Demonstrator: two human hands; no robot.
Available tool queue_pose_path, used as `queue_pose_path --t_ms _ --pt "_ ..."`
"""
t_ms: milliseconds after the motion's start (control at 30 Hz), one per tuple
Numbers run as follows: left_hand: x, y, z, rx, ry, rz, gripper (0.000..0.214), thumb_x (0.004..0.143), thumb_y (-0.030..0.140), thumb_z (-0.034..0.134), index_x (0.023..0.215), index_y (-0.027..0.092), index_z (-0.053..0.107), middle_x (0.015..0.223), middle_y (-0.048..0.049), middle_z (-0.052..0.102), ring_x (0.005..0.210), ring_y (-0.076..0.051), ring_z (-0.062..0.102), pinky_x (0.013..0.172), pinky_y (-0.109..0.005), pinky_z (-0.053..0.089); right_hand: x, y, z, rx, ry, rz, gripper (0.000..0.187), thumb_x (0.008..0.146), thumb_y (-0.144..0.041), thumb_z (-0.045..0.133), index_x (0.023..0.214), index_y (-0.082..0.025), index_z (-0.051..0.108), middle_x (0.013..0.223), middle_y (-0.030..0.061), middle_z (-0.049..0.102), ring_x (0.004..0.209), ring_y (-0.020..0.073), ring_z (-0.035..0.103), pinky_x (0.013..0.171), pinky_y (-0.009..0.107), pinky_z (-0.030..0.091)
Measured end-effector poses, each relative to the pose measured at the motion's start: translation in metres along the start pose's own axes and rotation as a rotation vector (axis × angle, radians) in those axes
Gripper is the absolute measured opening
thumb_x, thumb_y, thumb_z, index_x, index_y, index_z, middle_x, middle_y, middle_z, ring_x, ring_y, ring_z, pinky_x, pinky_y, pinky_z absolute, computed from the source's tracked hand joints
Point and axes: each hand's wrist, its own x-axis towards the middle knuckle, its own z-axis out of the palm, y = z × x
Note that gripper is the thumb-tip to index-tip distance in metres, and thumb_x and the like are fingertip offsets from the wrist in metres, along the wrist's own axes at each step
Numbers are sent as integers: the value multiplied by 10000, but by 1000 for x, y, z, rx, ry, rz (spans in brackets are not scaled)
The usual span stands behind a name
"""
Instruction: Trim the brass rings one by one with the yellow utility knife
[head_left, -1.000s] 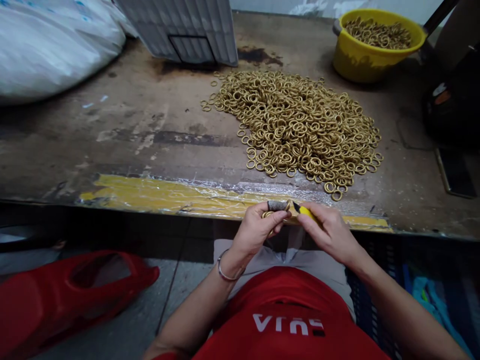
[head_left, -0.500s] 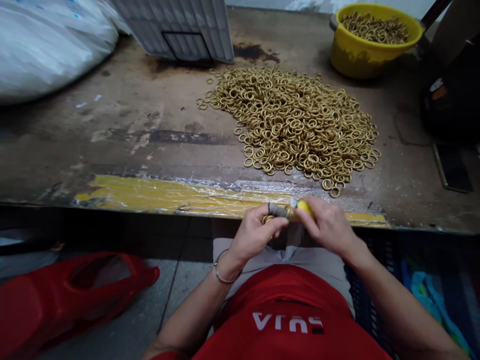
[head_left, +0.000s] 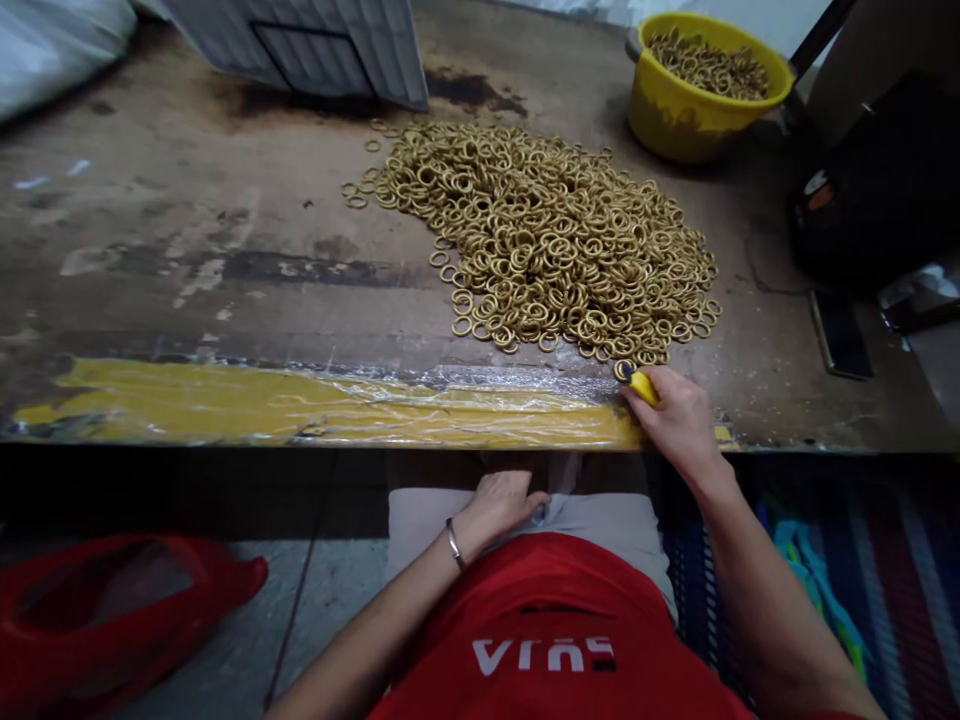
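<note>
My right hand (head_left: 679,415) is closed round a small yellow-handled tool (head_left: 643,388) at the table's front edge. The tool's dark tip lies against a gold-coloured ring (head_left: 622,371) at the near edge of a large ring pile (head_left: 547,240); its exact kind I cannot make out. My left hand (head_left: 502,502) is low over the lap, below the table edge. Its thumb shows, but the other fingers are mostly hidden, and whatever they may hold cannot be seen.
A yellow bucket (head_left: 645,100) of similar rings stands at the back right. A grey ribbed panel (head_left: 315,50) stands at the back left, near a white sack (head_left: 60,50). A phone (head_left: 840,335) lies on the right. Yellow tape (head_left: 225,405) covers the front edge.
My left hand, earlier holding rings and a grey-wrapped piece at the table edge, has dropped to the lap. My right hand has moved right and forward with the tool to the pile.
</note>
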Motion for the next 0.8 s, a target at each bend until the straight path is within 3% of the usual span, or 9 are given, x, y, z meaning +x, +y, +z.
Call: queue_pose_path --t_ms 133,233,333,400,467,567,700,800 --pt "-5 3 -12 20 -25 55 202 885 341 673 939 146 676 1000 -163 748 995 -317 708 847 -370 514 9 -9 6 -299 -66 -33 128 887 -179 532 911 -169 657 917 104 690 751 213 595 626 308 323" --pt "-17 14 -34 -279 4 190 267 932 381 602 786 163 648 816 -95 730 810 -231 704 738 -305 516 16 -11 3 -328 -104 -58 127 863 -163 525 878 -162 651 890 111 681 712 205 573 606 313 304" --pt "-26 29 -57 -864 60 267 247 946 365 560 835 155 626 752 -54 710 612 -141 641 584 -243 498 17 -15 -4 -23 -90 -133 123 856 -198 537 864 -170 656 842 85 671 729 193 574 645 297 367" --pt "-26 38 -71 -1100 139 267 244 930 398 594 918 154 594 826 -62 732 572 -110 621 524 -216 484 15 -22 -10 288 -142 -147 146 884 -255 546 832 -179 660 769 42 653 693 163 565 651 280 400" --pt "-24 44 -81 -1231 157 285 307 899 445 650 939 148 584 883 -81 744 572 -103 626 501 -209 487 11 -32 -16 555 -264 -121 196 896 -319 572 799 -178 670 699 4 624 636 131 539 617 257 405" --pt "-21 46 -86 -1384 27 295 393 828 475 744 968 124 637 867 -82 745 564 -100 628 482 -201 491 6 -46 -21 788 -425 -86 212 870 -351 613 794 -168 691 664 -19 604 595 103 504 573 234 394" --pt "-23 44 -81 -1540 -131 240 410 729 456 848 886 117 679 804 -64 732 544 -89 620 484 -191 495 3 -51 -15 900 -472 -114 181 865 -317 621 805 -160 687 674 -18 608 587 91 491 578 228 407" --pt "-28 42 -78 -1597 -152 212 399 677 419 893 817 110 684 758 -45 707 534 -81 602 501 -199 504 -2 -51 -10 887 -448 -126 184 881 -324 625 817 -161 680 692 -12 613 613 103 519 596 234 424"
